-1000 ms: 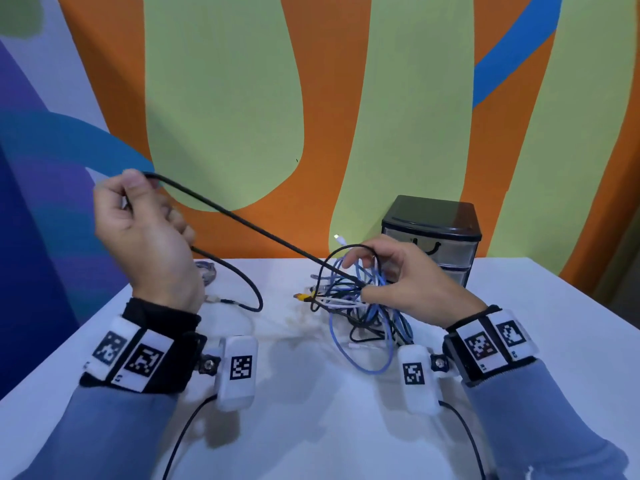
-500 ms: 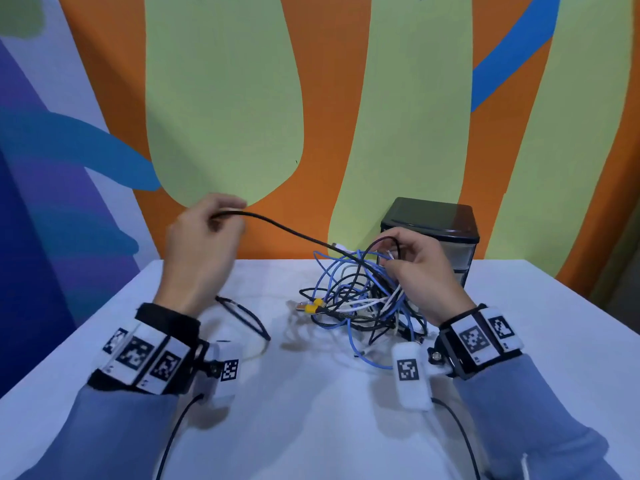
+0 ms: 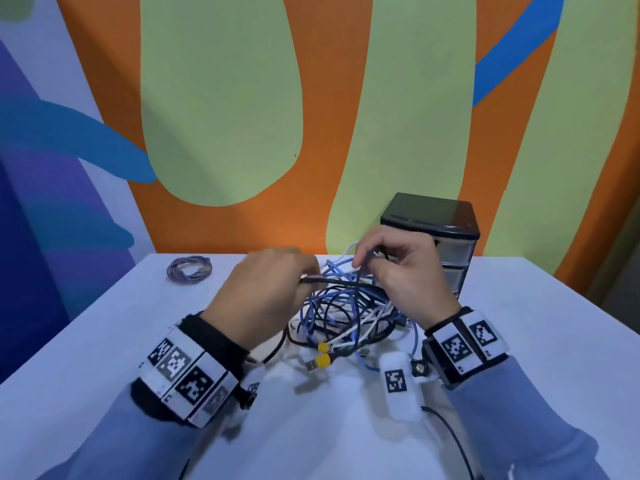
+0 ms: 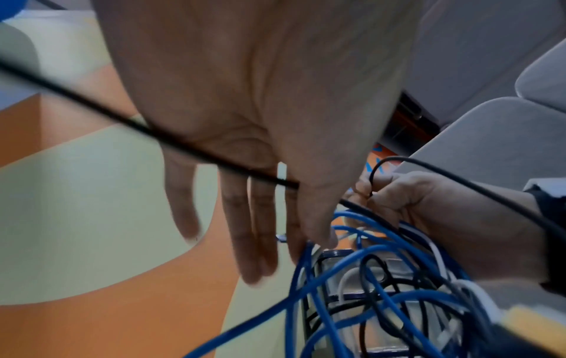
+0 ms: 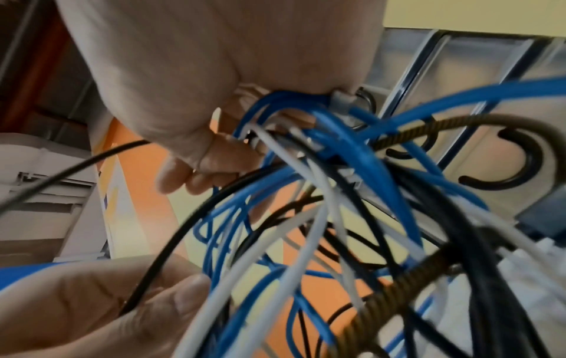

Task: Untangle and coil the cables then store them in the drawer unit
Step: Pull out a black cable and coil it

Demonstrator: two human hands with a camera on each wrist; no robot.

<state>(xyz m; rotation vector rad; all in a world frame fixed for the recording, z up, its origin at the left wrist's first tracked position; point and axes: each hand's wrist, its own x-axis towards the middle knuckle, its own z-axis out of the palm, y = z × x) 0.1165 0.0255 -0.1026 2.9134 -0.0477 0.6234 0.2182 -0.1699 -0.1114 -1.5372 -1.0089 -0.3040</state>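
A tangle of blue, white and black cables (image 3: pixel 346 313) lies mid-table, just in front of the black drawer unit (image 3: pixel 436 237), whose drawers are closed. My left hand (image 3: pixel 304 276) pinches a black cable (image 3: pixel 323 280) between thumb and fingers at the tangle's left edge; that black cable (image 4: pixel 196 151) crosses my palm. My right hand (image 3: pixel 367 262) grips strands at the top of the tangle. Its fingers (image 5: pixel 196 174) curl round blue and white strands (image 5: pixel 309 155). A coiled grey cable (image 3: pixel 189 268) lies at the back left.
Two yellow-collared plugs (image 3: pixel 322 355) stick out of the tangle toward me. The white table (image 3: pixel 540 341) ends at the painted wall behind the drawer unit. Wrist-camera leads trail off the near edge.
My left hand came down from high on the left to the tangle, still pinching the black cable. My right hand stayed at the tangle, moving slightly up and back.
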